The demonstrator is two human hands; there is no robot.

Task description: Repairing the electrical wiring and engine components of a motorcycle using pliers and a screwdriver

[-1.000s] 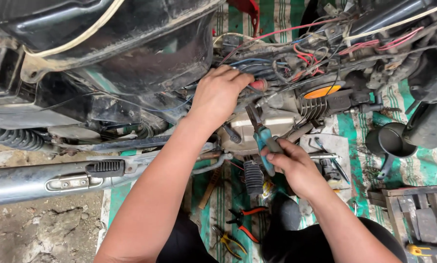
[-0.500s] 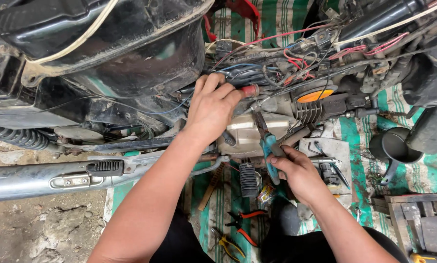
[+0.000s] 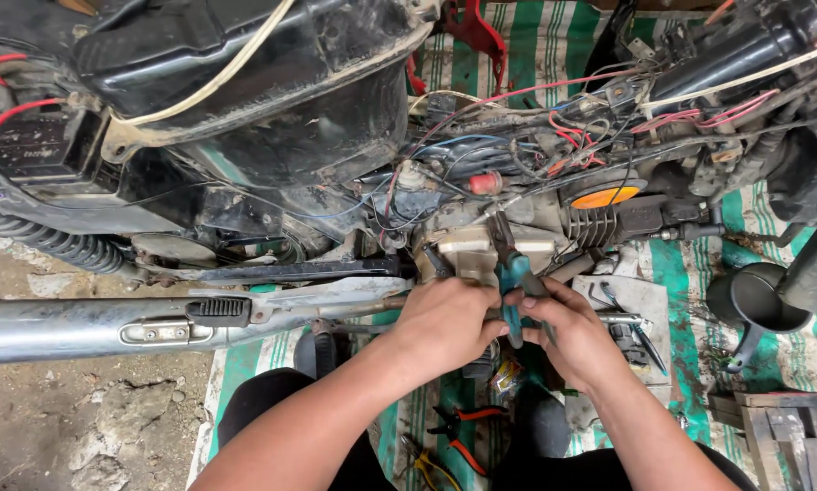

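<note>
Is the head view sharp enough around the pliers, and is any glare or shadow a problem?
Head view: daylight is soft and even, with the pliers and both hands, left hand and right hand, sharp; mild glare on the exhaust pipe; the recess under the black tank is dark; edges bow slightly.

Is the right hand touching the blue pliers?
Touching. The head view shows the right hand with its fingers wrapped around the teal handles of the pliers, no gap between them.
</note>
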